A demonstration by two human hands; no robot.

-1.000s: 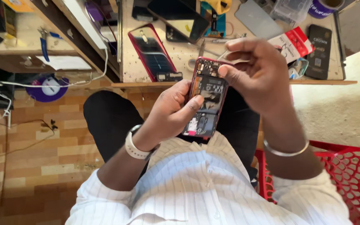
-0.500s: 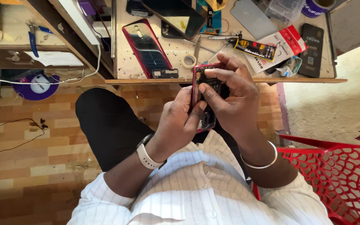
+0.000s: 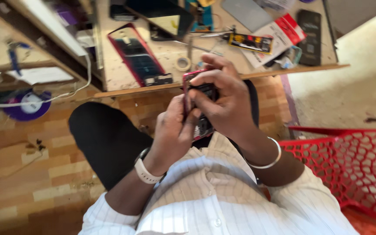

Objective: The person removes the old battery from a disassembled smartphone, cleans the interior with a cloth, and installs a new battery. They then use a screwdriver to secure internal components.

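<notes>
An opened red phone (image 3: 202,89) with its insides showing is held upright over my lap, just below the table edge. My left hand (image 3: 174,132) grips its left side from below; a white watch sits on that wrist. My right hand (image 3: 223,102) wraps over the phone's top and right side, covering most of it, with fingertips pressed on the exposed parts. A silver bangle circles my right wrist. Both hands are touching each other around the phone.
A cluttered wooden table (image 3: 166,56) holds a red phone frame with screen (image 3: 139,55), a tape roll (image 3: 182,64), a black phone (image 3: 308,37), a red and white box (image 3: 279,37) and a tool strip (image 3: 250,42). A red mesh chair (image 3: 353,167) stands right. A purple reel (image 3: 27,104) lies left.
The phone was held flat with its open back facing up; both hands have since closed round it and turned it on edge. The view has shifted and drawn closer.
</notes>
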